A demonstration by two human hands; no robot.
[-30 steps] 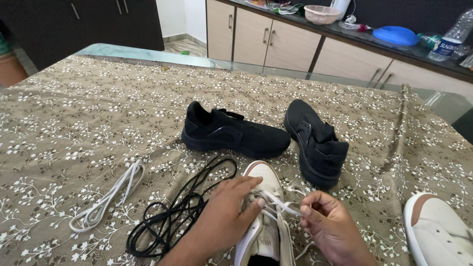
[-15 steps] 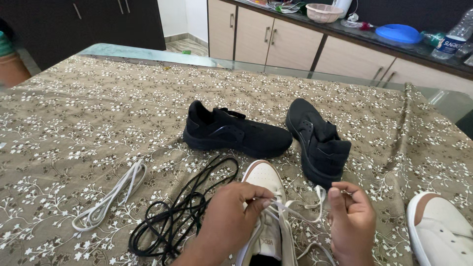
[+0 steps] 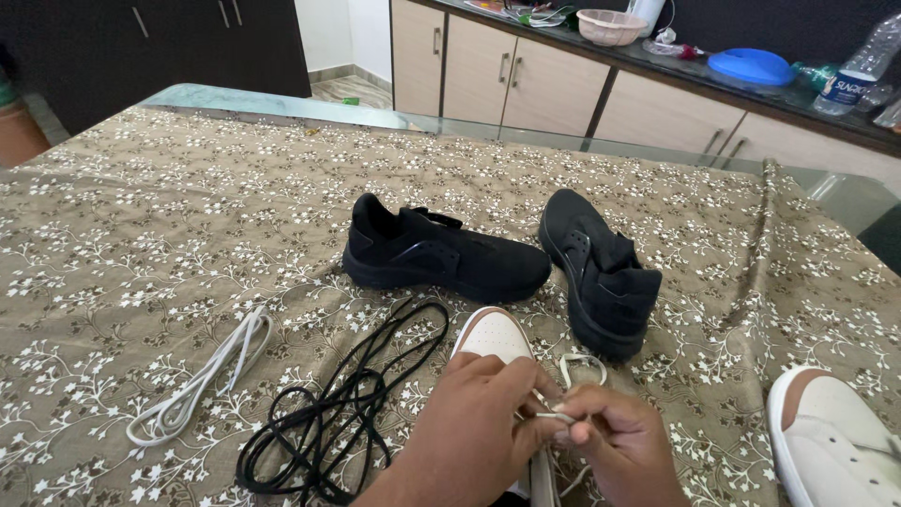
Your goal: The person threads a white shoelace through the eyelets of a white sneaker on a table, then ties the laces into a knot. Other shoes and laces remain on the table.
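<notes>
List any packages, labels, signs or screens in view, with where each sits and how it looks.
Label on a clear plastic bottle: far right of the dark counter, lying tilted; a blue band with white lettering wraps it.
No signs or screens show; small clutter on the counter is too blurred to tell.

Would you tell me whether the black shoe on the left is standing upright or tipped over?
Upright. The black shoe rests on its sole on the tablecloth, its opening facing up, toe pointing right, and no lace shows in it.

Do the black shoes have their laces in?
No, both black shoes show no laces, and black laces lie loose on the cloth beside them.
</notes>
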